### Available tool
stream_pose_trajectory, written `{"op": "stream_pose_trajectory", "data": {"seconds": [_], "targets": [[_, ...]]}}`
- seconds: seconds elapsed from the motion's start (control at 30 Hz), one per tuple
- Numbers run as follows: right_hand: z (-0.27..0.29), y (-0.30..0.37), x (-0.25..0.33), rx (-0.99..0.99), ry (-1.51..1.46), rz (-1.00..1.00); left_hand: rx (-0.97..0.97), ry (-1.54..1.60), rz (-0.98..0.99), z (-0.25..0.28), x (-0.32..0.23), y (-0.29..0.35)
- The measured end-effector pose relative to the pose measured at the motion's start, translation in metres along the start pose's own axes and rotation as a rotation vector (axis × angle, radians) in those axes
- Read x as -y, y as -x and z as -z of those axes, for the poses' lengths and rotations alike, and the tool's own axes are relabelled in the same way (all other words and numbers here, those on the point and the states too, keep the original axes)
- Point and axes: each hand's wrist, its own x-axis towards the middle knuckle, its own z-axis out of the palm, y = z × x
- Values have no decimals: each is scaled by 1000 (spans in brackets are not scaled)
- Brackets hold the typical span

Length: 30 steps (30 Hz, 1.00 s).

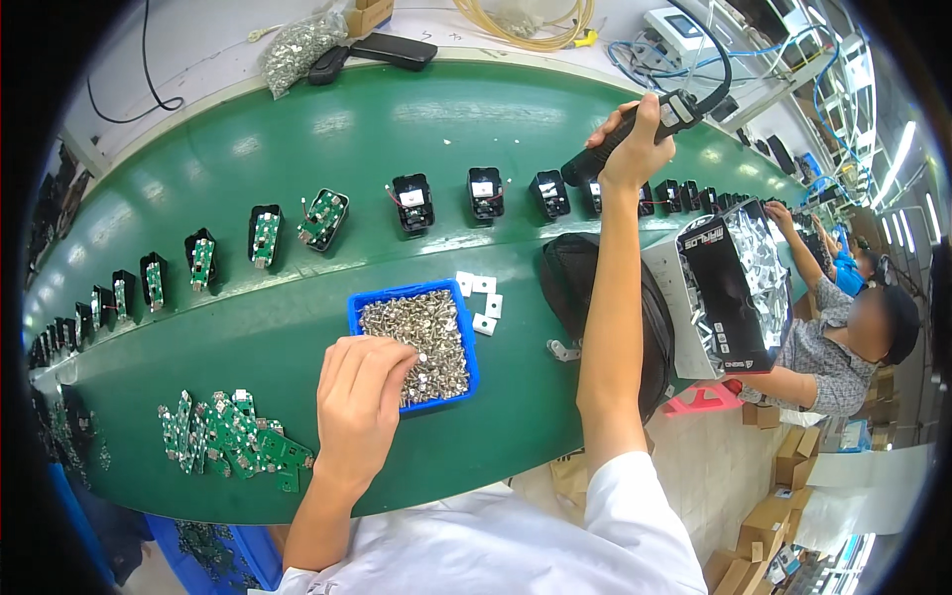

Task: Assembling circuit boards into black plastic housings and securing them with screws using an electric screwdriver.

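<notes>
My left hand (357, 402) reaches over the near-left side of a blue plastic bin (473, 349) full of small metal screws (436, 327). Its thumb and fingers are pinched together, with a shiny screw (422, 357) at the tips. Up and to the right, my right hand (640, 149) is wrapped round a black electric screwdriver (587, 165) with a cable at its back end. The screwdriver's front end points down left, over a row of black open housings (548, 195). Its bit cannot be made out.
More housings, some holding green circuit boards (265, 238), curve along the green table (297, 347). Loose boards (228, 436) lie near left. White squares (493, 305) sit beside the bin. A black bag (570, 268) and box of metal parts (709, 297) stand right, near another person (838, 347).
</notes>
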Motion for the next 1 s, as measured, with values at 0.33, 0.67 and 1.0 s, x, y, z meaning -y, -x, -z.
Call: {"op": "stream_pose_trajectory", "data": {"seconds": [0.33, 0.67, 1.0], "targets": [[6, 17, -18, 155, -43, 35, -32, 296, 69, -3, -1, -1], [18, 9, -17, 109, -149, -44, -24, 733, 403, 0, -11, -5], [-17, 72, 137, 828, -981, -215, -90, 1076, 470, 8, -19, 3]]}}
